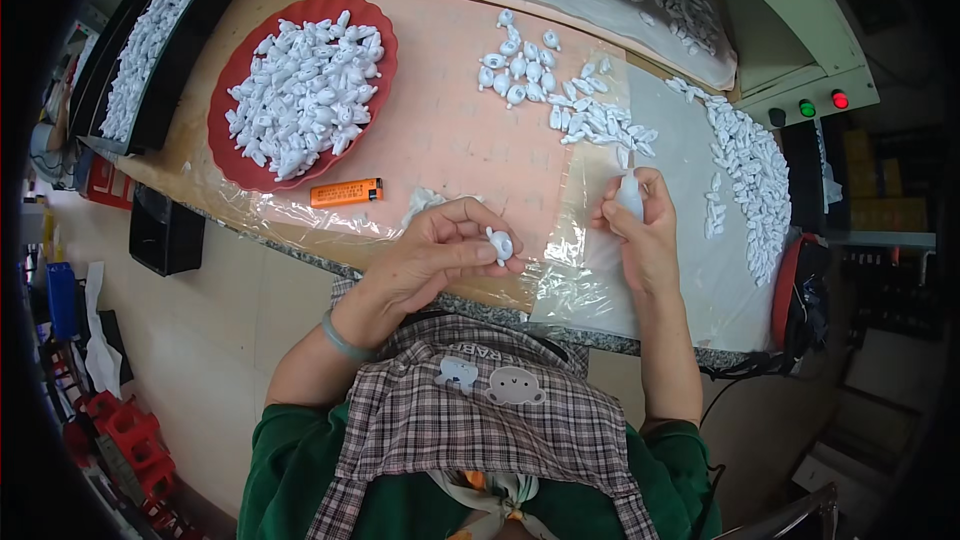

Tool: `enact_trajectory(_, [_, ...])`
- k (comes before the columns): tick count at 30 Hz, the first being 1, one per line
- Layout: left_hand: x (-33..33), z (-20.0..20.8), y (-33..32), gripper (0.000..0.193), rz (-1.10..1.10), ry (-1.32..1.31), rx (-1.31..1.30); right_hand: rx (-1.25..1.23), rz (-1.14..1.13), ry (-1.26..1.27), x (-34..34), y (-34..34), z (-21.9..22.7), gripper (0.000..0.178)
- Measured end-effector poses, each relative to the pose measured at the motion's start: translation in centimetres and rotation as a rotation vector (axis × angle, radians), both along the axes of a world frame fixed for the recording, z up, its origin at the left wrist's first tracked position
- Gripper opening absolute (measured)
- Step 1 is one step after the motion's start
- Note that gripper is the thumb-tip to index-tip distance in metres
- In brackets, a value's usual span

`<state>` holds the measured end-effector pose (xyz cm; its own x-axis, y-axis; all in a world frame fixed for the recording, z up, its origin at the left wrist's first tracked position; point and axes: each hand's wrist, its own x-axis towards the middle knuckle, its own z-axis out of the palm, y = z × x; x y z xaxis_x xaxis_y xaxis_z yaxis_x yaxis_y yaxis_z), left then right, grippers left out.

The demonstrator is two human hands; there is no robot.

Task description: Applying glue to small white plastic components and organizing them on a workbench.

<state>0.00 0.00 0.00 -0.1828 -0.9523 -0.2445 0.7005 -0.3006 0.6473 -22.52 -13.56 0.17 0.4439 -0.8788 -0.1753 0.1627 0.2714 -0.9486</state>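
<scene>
Between the thumb and fingers of my left hand (450, 245) is a small rounded white figure (501, 245) with a dark mark on it. My right hand (643, 230) is closed around a small white squeeze bottle (630, 196) with its narrow tip upward. That tip is right at the near edge of a pile of small long white parts (600, 122); whether it touches one I cannot tell. Left of those parts stands a group of similar white figures (517, 70). A crumpled white tissue (424, 200) lies just beyond my left hand.
A red scalloped bowl (385, 90) heaped with white pieces stands at the left, an orange lighter (346, 192) near it. Farther left is a black tray (190, 50) of white pieces. More long parts (745, 170) cover the right side, below a green machine (835, 50) with lit buttons.
</scene>
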Motion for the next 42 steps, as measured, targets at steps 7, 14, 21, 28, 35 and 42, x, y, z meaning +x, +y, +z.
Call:
enact_trajectory(7, [0.2, -0.1, 0.1, 0.016, -0.004, 0.024, -0.006, -0.708, -0.033, 0.643, 3.6, -3.2, 0.3, 0.013])
enact_trajectory(14, [0.5, -0.6, 0.3, 0.017, -0.025, 0.068, -0.048, -0.997, 0.048, 0.790, 4.1, -2.3, 0.3, 0.013])
enact_trajectory(21, [0.6, -0.4, 0.2, 0.018, -0.036, 0.073, -0.013, -0.903, 0.004, 0.787, 4.5, -2.6, 0.4, 0.012])
enact_trajectory(28, [0.5, -0.4, 0.3, 0.018, -0.044, 0.061, -0.043, -1.012, 0.023, 0.843, 6.7, -2.1, 0.7, 0.022])
enact_trajectory(35, [0.3, -0.2, 1.0, 0.018, -0.034, 0.055, -0.036, -1.104, 0.131, 0.924, 7.8, -2.4, -0.1, 0.026])
enact_trajectory(42, [0.9, 0.4, 1.7, 0.018, 0.030, 0.032, -0.010, -1.210, 0.154, 0.762, 6.9, -2.9, 0.3, 0.021])
